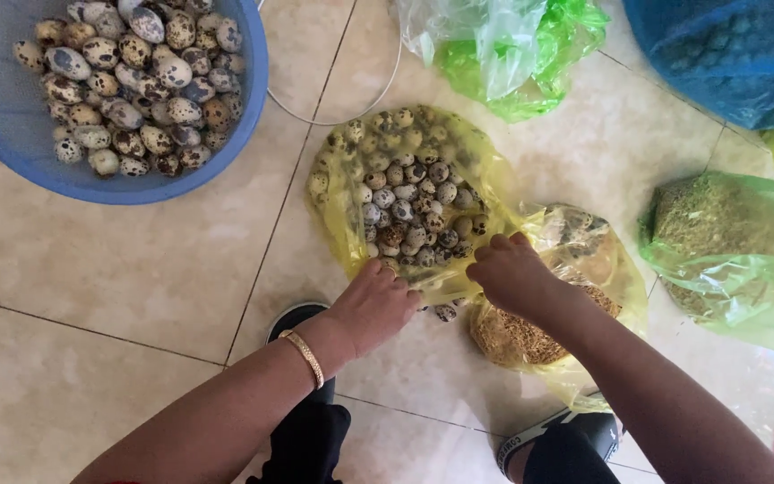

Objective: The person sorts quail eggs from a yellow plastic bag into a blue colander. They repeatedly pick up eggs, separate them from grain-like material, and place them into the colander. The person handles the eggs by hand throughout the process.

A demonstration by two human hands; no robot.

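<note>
Beside blue basin (11, 134), both hands (374, 305) (512, 273) grip egg bag (333, 206).

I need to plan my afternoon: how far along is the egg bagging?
Done, it seems: the yellow bag on the tiled floor already holds many speckled eggs. In hand: the left hand and right hand both grip that bag's edge; one stray egg lies just outside. Left: the blue basin is still well filled with eggs, so much probably remains.
</note>
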